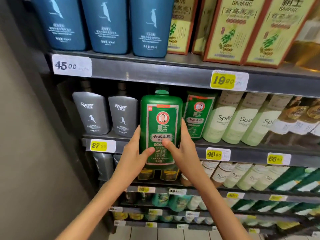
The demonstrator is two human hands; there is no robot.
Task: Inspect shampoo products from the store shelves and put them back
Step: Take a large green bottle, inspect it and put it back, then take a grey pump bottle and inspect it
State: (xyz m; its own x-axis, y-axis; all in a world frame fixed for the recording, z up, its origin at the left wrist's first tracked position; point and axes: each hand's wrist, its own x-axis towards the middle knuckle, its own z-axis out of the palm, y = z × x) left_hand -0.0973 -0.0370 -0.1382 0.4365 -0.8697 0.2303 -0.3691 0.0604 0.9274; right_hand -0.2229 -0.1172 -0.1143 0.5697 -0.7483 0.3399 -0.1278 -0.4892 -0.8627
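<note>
I hold a large green shampoo bottle (pixel 161 118) upright in front of the middle shelf (pixel 242 149), label facing me. My left hand (pixel 134 153) grips its lower left side, thumb across the label. My right hand (pixel 181 146) grips the lower right side, thumb also on the label. A second green bottle of the same kind (pixel 197 115) stands on the shelf just behind and to the right.
Two grey bottles (pixel 107 115) stand left of the held bottle, pale green bottles (pixel 242 120) to the right. Blue bottles (pixel 107 23) and yellow boxes (pixel 242 28) fill the upper shelf. Lower shelves hold several more bottles. A grey wall (pixel 26 135) is at left.
</note>
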